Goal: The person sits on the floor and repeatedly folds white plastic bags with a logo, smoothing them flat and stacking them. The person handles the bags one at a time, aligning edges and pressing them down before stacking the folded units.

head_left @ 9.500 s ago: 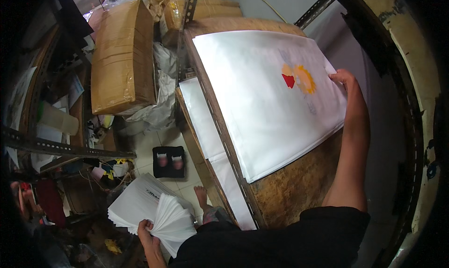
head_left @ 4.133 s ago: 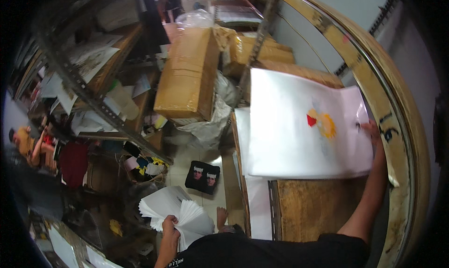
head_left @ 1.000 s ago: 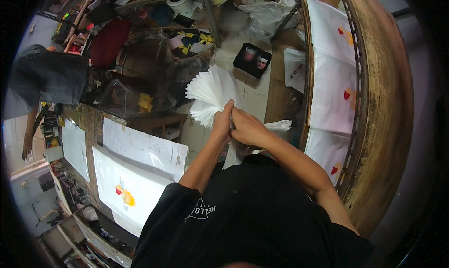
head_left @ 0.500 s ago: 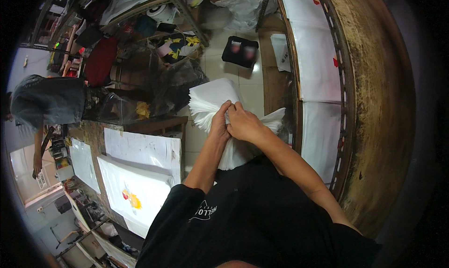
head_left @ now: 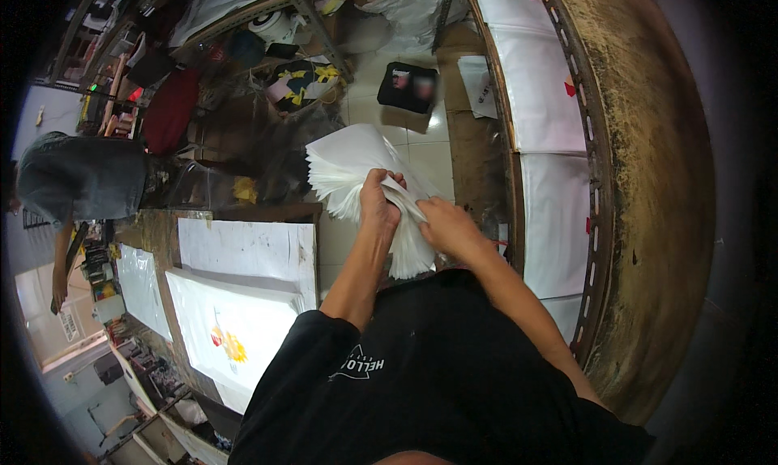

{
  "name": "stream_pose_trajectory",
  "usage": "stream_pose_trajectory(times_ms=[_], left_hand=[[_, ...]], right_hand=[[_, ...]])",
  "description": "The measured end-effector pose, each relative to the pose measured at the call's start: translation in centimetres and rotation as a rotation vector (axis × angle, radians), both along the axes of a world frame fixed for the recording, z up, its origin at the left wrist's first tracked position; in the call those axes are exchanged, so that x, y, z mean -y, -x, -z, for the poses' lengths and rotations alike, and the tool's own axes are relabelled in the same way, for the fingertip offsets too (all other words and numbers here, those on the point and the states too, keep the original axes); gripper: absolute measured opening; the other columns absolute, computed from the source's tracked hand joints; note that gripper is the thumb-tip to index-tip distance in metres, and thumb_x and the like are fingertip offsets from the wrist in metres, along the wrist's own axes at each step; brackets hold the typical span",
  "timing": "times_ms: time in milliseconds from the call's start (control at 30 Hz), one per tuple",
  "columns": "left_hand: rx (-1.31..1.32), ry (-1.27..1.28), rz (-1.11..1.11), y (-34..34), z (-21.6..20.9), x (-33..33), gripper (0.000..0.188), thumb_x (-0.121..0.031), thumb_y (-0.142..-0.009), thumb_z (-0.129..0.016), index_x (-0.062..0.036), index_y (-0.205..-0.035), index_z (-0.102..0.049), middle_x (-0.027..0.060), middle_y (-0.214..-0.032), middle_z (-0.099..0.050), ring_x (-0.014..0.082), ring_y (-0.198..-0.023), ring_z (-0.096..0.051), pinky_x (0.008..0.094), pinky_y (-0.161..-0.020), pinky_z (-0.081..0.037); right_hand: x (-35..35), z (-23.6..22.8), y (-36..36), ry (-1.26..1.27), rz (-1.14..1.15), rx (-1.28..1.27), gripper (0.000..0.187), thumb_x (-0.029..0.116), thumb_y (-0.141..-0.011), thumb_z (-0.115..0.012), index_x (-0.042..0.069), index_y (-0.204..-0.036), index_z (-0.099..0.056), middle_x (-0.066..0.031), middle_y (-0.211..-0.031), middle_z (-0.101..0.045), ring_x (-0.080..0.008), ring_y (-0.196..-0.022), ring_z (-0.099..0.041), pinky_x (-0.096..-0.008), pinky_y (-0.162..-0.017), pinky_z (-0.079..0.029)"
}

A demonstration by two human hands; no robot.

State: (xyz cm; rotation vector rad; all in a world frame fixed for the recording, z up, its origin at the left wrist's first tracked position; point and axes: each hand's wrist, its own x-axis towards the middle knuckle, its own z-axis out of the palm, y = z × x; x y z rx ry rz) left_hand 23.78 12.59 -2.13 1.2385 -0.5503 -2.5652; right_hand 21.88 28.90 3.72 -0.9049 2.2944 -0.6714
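Note:
A thick fanned stack of white sheets [head_left: 348, 163] hangs in front of my body over the tiled floor. My left hand [head_left: 378, 202] is shut around the stack's lower part, fingers curled over its top edge. My right hand [head_left: 447, 227] lies just to the right, fingers pinching the edge of sheets in the same stack. On the long wooden bench to my right lie white sheets [head_left: 557, 222] with small red and yellow prints. A second bench to my left carries more white sheets, one [head_left: 235, 335] with a red and yellow print.
A black box [head_left: 411, 87] sits on the floor ahead. Metal shelving [head_left: 243, 19] with bags and clutter fills the upper left. Another person in a grey top [head_left: 81, 177] stands at the far left. The right bench has a worn wooden rim [head_left: 648, 181].
I have turned away from the right bench, where my right hand was on a printed sheet. Both hands now meet on the fanned stack, which has dropped slightly toward my body.

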Motion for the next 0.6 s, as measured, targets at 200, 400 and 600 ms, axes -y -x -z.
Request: stream_pose_trajectory(times_ms=[200, 400, 600], left_hand=[[-0.022, 0.021, 0.030, -1.3, -1.8, 0.3, 0.020, -0.015, -0.080, -0.073, -0.0036, -0.088, -0.059, 0.0067, -0.081, -0.059, 0.0207, -0.075, -0.061, 0.0328, -0.074, -0.052], [0.125, 0.329, 0.240, -3.4, -2.1, 0.7, 0.022, -0.012, -0.080, -0.072, 0.0051, -0.088, -0.060, 0.0099, -0.075, -0.062, 0.0200, -0.063, -0.059, 0.0321, -0.062, -0.050], [0.266, 0.594, 0.665, -6.0, 0.0, 1.3, 0.023, -0.013, -0.083, -0.060, 0.0094, -0.086, -0.058, 0.0118, -0.074, -0.061, 0.0203, -0.060, -0.057, 0.0326, -0.058, -0.047]], right_hand=[[1.6, 0.6, -5.2, 0.014, 0.090, -0.106, 0.060, 0.012, -0.076, -0.067, -0.004, -0.130, -0.046, -0.0220, -0.111, -0.055, -0.0405, -0.104, -0.058, -0.0479, -0.084, -0.051], [2.8, 2.3, -10.0, 0.172, 0.162, 0.047, 0.090, 0.024, -0.078, -0.073, -0.015, -0.143, -0.024, -0.0295, -0.121, -0.045, -0.0444, -0.113, -0.050, -0.0433, -0.098, -0.044], [-1.4, 1.7, -6.9, 0.206, 0.115, 0.580, 0.093, 0.042, -0.078, -0.077, -0.005, -0.145, -0.034, -0.0279, -0.126, -0.054, -0.0373, -0.112, -0.059, -0.0415, -0.097, -0.046]])
